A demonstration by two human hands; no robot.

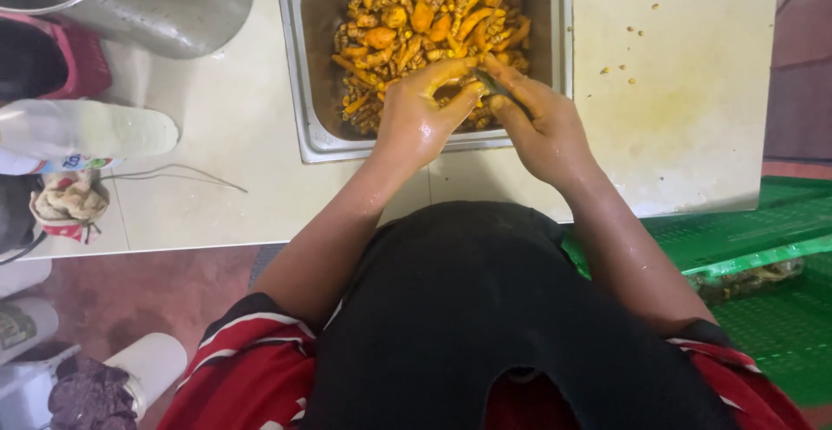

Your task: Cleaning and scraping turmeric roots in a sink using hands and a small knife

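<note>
Turmeric roots (pixel 425 27), orange and knobbly, fill the steel sink (pixel 305 92) set into the pale table (pixel 217 135). Starting at the far left, a white plastic bottle (pixel 87 131) lies on its side on the table, with a crumpled cloth (pixel 68 200) just below it at the table's edge and a big steel pot (pixel 156 5) standing above it near the sink's left corner. Over the near rim of the sink, the left hand (pixel 420 118) curls closed around one root, yellow-stained fingers pinching it. Touching it from the right, the right hand (pixel 542 127) is closed around a small dark blade (pixel 494 87), whose tip meets the root held in the left hand. Small orange scraps (pixel 637 31) dot the table right of the sink. Further right and lower, a green plastic crate (pixel 763 248) sits beside the person's dark apron (pixel 485 309).
</note>
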